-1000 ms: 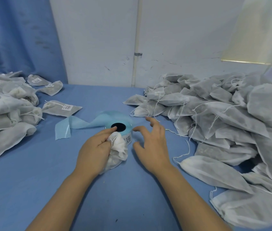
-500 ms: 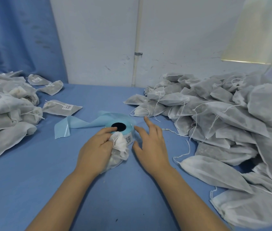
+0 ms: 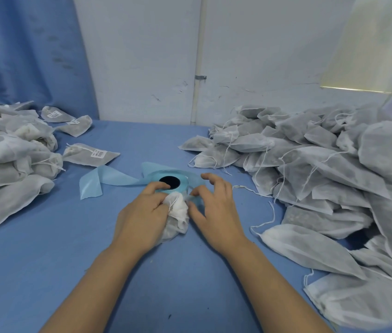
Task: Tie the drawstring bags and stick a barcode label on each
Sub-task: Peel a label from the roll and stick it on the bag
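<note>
Gripping a white drawstring bag [image 3: 177,216], the left hand [image 3: 142,212] has its fingers curled round the bag's bunched neck, and its forefinger reaches forward onto the top of the label roll [image 3: 185,181]. The bag sits low on the blue bench [image 3: 45,260], wedged between the two hands and pressed against the near side of the roll. Its body tucks under the left palm.

The right hand [image 3: 214,207] is just to the right of the bag. Its thumb is against the bag's cloth and its forefinger is bent down at the roll's near right edge, where a strip of blue liner stands up. The other fingers arch loosely above. Whether thumb and forefinger actually pinch a label or the liner cannot be told. The hands are close together, parted only by the bag.

A loose tail of blue liner [image 3: 103,182] trails left from the roll. Beyond it lies a tied bag bearing a barcode label [image 3: 91,155], beside a heap of finished bags [image 3: 9,152] at the left edge. A larger heap of bags with loose strings [image 3: 322,176] fills the right side.
</note>
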Demonstrator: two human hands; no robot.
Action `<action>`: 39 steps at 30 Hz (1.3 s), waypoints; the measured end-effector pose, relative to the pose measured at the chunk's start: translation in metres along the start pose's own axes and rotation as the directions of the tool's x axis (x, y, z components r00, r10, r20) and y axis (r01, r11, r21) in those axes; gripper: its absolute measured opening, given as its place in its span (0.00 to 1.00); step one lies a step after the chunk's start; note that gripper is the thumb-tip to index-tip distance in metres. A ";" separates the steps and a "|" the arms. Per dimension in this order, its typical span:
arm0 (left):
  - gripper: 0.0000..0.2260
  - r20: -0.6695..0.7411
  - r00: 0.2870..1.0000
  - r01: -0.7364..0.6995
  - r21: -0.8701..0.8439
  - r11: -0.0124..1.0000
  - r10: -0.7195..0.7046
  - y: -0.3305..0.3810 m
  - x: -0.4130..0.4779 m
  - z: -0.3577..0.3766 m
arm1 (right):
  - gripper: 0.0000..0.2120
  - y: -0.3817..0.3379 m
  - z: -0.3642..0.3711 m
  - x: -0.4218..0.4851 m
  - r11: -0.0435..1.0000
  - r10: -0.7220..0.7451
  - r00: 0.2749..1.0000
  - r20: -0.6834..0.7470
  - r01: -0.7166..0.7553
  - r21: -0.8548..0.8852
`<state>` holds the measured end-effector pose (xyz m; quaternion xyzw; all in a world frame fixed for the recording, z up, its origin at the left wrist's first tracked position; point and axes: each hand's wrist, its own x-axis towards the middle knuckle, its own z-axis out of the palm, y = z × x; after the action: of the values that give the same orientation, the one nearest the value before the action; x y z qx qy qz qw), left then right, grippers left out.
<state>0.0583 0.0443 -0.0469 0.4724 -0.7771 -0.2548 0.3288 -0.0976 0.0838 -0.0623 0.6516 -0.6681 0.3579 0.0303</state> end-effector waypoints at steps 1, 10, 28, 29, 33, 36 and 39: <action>0.14 0.000 1.000 0.003 0.020 1.000 -0.003 0.001 0.000 0.000 | 0.09 0.001 0.001 0.001 1.000 0.013 1.000 -0.010 -0.013 -0.006; 0.13 0.025 0.999 0.034 0.033 0.999 -0.035 0.000 0.000 0.000 | 0.18 0.004 0.003 0.004 0.995 0.071 0.997 -0.042 -0.068 0.070; 0.13 0.049 0.999 0.010 0.045 0.999 -0.013 -0.002 0.002 0.000 | 0.03 -0.001 0.006 0.014 0.711 0.404 0.896 0.184 -0.434 0.553; 0.13 0.052 0.999 0.008 0.055 0.998 -0.011 -0.002 0.001 0.000 | 0.03 -0.001 0.006 0.015 0.699 0.412 0.890 0.194 -0.445 0.559; 0.13 0.065 0.998 0.006 0.113 0.994 -0.013 0.001 0.000 -0.001 | 0.01 -0.003 0.008 0.017 0.675 0.422 0.878 0.228 -0.472 0.567; 0.15 0.078 0.997 -0.018 0.125 0.992 0.008 0.000 0.000 -0.001 | 0.04 -0.003 0.007 0.018 0.658 0.427 0.870 0.246 -0.486 0.576; 0.14 0.053 0.998 -0.033 0.075 0.997 0.029 -0.005 0.001 0.001 | 0.06 -0.003 0.007 0.017 0.668 0.424 0.874 0.236 -0.478 0.570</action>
<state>0.0602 0.0418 -0.0504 0.4655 -0.8019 -0.2319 0.2942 -0.0942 0.0662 -0.0574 0.4540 -0.6559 0.5232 -0.2999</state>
